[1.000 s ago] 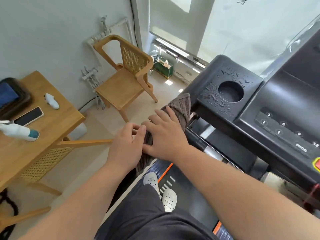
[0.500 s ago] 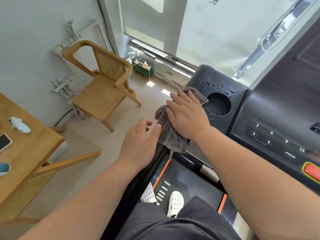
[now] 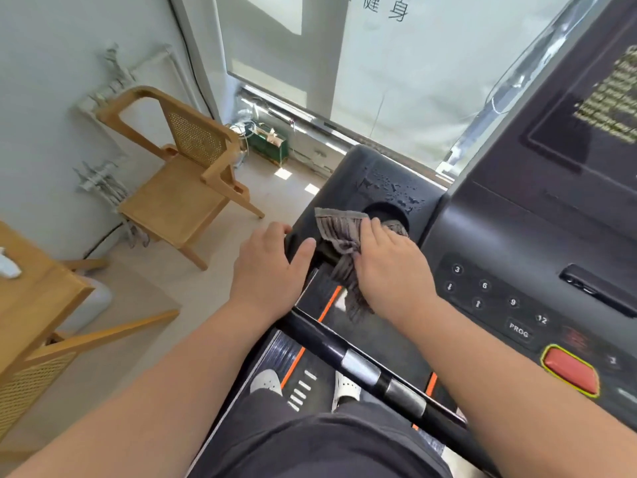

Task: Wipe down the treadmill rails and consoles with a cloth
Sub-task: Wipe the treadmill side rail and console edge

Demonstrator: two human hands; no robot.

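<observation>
A grey striped cloth [image 3: 336, 224] lies on the black left wing [image 3: 382, 174] of the treadmill console, at the rim of the round cup holder [image 3: 387, 212]. My right hand [image 3: 389, 267] presses flat on it, and one end of the cloth hangs down off the wing's front edge. Water droplets [image 3: 396, 193] sit on the wing beyond the cup holder. My left hand [image 3: 267, 270] holds the wing's near left corner, fingers bent over its side and thumb on top. It is not touching the cloth.
The console's keypad [image 3: 499, 298] and red stop button [image 3: 570, 370] are to the right of my right hand. A black and silver handrail bar [image 3: 362, 367] crosses below my arms. A wooden chair [image 3: 172, 198] and a wooden table [image 3: 34, 298] stand at the left.
My right hand has slid the cloth from the rail up onto the console wing to the cup holder. My left hand let go of the cloth and moved onto the wing's corner.
</observation>
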